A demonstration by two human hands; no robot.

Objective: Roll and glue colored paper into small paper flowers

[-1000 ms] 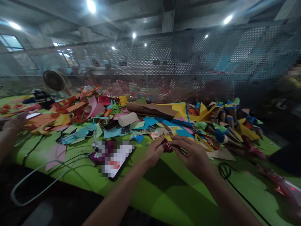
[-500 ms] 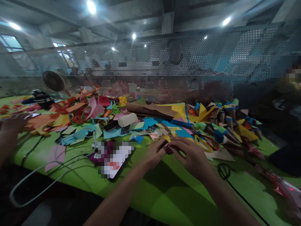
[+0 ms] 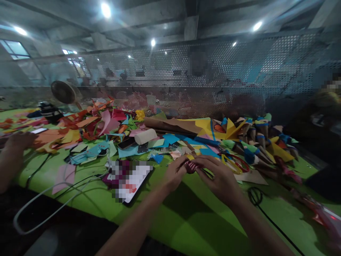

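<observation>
Between my hands, over the green table (image 3: 176,227), is a small dark-red piece with pale stripes (image 3: 190,167); its exact kind I cannot make out. My left hand (image 3: 174,174) pinches it from the left, fingers closed. From the right, the bent fingers of my right hand (image 3: 218,176) close on it and cover part of it. A bit of yellow (image 3: 190,156) shows just above the fingertips. Scissors with yellow and red handles (image 3: 237,164) lie beyond my right hand. Left of my left hand rests a phone (image 3: 138,181) with a lit, blurred-out screen.
Coloured paper scraps (image 3: 93,124) heap up at the back left, with a beige roll (image 3: 145,136) nearby. Paper cones (image 3: 259,138) stack at the back right. A white cable (image 3: 20,220) loops off the front edge. Another person's hand (image 3: 20,140) is far left.
More of the striped dark-red piece shows between my fingers, which have shifted slightly around it. The other person's hand at the left has moved a little. The view has shifted slightly.
</observation>
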